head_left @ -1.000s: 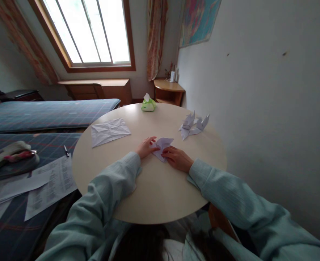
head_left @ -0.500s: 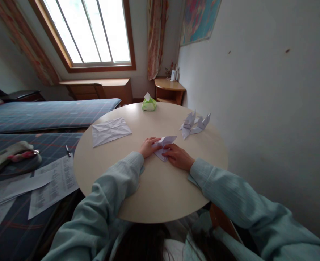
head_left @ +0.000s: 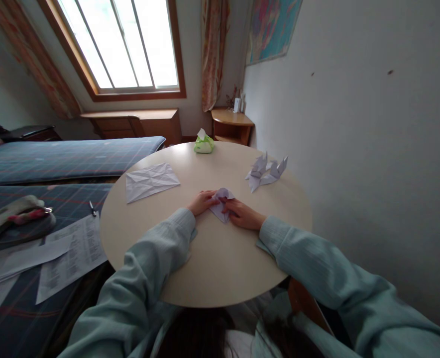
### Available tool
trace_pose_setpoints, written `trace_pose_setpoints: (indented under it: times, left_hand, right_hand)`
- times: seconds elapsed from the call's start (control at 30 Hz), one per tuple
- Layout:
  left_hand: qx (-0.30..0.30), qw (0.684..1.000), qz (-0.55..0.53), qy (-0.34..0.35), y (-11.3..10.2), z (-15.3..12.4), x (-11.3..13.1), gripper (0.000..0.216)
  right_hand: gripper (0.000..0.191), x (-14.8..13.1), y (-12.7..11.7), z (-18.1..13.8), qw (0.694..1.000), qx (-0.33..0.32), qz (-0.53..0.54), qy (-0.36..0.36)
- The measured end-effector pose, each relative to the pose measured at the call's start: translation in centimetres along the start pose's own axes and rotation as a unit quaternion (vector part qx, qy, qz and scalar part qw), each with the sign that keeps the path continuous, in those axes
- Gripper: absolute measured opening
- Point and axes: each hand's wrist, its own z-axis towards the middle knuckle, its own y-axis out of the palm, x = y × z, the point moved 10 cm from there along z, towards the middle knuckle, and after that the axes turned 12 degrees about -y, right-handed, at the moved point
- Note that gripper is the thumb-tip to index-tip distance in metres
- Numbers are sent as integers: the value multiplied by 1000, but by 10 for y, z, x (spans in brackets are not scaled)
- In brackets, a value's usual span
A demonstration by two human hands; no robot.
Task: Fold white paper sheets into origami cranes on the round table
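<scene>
Where right hand [head_left: 247,215] overlaps paper [head_left: 219,213], shape unclear

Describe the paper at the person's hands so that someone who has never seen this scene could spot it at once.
Find the round, pale table. Near its middle, the left hand and right hand touch a small folded paper. Unlike the flat creased sheet to its left and the upright paper shapes beyond the right hand, it has fingers on it.
</scene>
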Motion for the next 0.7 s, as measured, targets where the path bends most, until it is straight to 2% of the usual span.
trace_pose_setpoints:
  times: [0.17,0.33,0.53,0.7]
  left_hand:
    - [-23,999,-18,28,-1,-2,4,26]
    - [3,1000,-22,-18,-14,-3,-12,36]
    - [3,997,-36,-72,-25,-4,-35,49]
    - [-7,996,-40,-79,-24,-6,-35,46]
  right_hand:
    - [47,5,7,5,1000,-28,15,0]
    - [62,9,13,13,999,-47,24,0]
    - [54,6,16,25,999,-49,8,-2]
    - [42,-2,15,27,998,-37,-43,-14]
